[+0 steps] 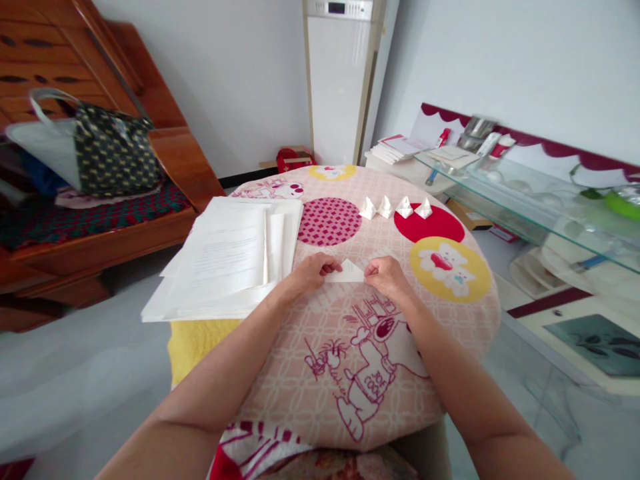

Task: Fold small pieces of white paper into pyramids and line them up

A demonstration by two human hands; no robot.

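A small piece of white paper (345, 273), folded to a peak at the top with a straight lower edge, is held between my two hands just above the table. My left hand (316, 270) pinches its left end, and the fingers of my right hand (385, 272) close on its right end. Beyond them, several small folded paper boats (385, 207) stand in a row on the far right of the patterned tablecloth (320, 347). To the left of my left hand lies a stack of white paper sheets (215, 253), some with printed lines.
On the right stands a glass-topped shelf (540, 207) with metal containers and booklets (397, 148). A wooden bench (170, 160) on the left carries a dark patterned bag (113, 150). A tall white air conditioner (336, 80) stands behind the table.
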